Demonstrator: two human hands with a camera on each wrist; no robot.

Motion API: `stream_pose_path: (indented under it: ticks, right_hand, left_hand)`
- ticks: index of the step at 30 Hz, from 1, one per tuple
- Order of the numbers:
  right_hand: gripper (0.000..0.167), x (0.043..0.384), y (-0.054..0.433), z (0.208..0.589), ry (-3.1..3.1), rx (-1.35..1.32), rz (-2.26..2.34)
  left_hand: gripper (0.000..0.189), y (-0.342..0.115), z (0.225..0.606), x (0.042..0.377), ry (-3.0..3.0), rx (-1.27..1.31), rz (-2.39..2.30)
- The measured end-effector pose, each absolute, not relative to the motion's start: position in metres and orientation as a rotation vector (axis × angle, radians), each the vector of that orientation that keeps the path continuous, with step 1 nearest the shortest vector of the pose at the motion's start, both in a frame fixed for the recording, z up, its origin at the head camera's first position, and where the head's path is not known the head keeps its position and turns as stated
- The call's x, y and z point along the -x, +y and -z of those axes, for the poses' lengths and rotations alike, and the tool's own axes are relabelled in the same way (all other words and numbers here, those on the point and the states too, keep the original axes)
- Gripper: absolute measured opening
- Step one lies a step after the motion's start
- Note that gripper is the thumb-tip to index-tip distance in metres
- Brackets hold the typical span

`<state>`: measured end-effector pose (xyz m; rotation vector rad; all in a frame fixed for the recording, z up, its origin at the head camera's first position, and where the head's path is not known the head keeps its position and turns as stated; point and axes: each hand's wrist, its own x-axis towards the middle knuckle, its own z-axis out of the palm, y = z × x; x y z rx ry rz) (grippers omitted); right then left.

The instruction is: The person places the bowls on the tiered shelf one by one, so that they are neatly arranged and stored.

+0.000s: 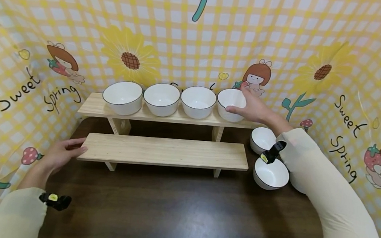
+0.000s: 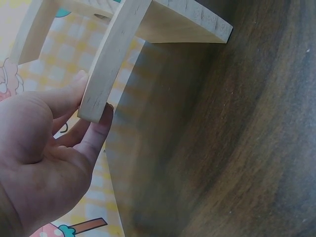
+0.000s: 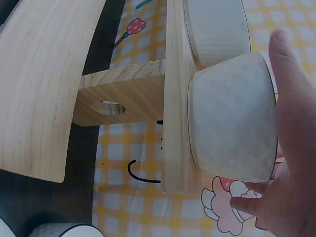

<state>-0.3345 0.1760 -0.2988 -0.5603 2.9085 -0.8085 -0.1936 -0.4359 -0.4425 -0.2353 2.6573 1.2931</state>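
Observation:
My left hand point(image 1: 59, 155) pinches the left end of the lower board of a two-tier wooden shelf point(image 1: 163, 152); the left wrist view shows the board's edge point(image 2: 111, 69) between thumb and fingers. Up on the right, my right hand point(image 1: 254, 106) is at the rightmost white bowl point(image 1: 225, 112) of the upper tier. In the right wrist view its thumb point(image 3: 284, 59) stretches straight above the rim of this bowl point(image 3: 232, 121), while other fingers extend beside its wall. That bowl stands upright on the upper board point(image 1: 177, 118), and no firm hold on it shows.
Along the upper board, more dark-rimmed white bowls point(image 1: 161, 107) stand in a row. Right of the shelf, a bowl point(image 1: 271, 173) and another bowl point(image 1: 260, 140) rest on the dark table point(image 1: 169, 208), with one more partly behind the right sleeve. Patterned cloth point(image 1: 184, 39) surrounds the table's back and sides.

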Motion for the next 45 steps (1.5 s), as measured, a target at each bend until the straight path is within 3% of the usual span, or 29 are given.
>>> stream_pose_path:
  ticks: [13, 27, 34, 45]
  right_hand:
    - [0.086, 0.312, 0.202, 0.291, 2.997, 0.791, 0.772]
    - [0.085, 0.269, 0.252, 0.302, 3.135, 0.894, 0.552]
    - [0.088, 0.244, 0.276, 0.324, 3.219, 0.979, 0.458]
    - [0.095, 0.202, 0.317, 0.364, 3.298, 0.860, 0.525]
  left_hand:
    - [0.077, -0.435, 0.442, 0.195, 2.657, 0.235, -1.311]
    - [0.076, -0.435, 0.445, 0.194, 2.667, 0.232, -1.348]
    - [0.076, -0.435, 0.448, 0.192, 2.705, 0.211, -1.312]
    - [0.075, -0.434, 0.448, 0.192, 2.707, 0.190, -1.308]
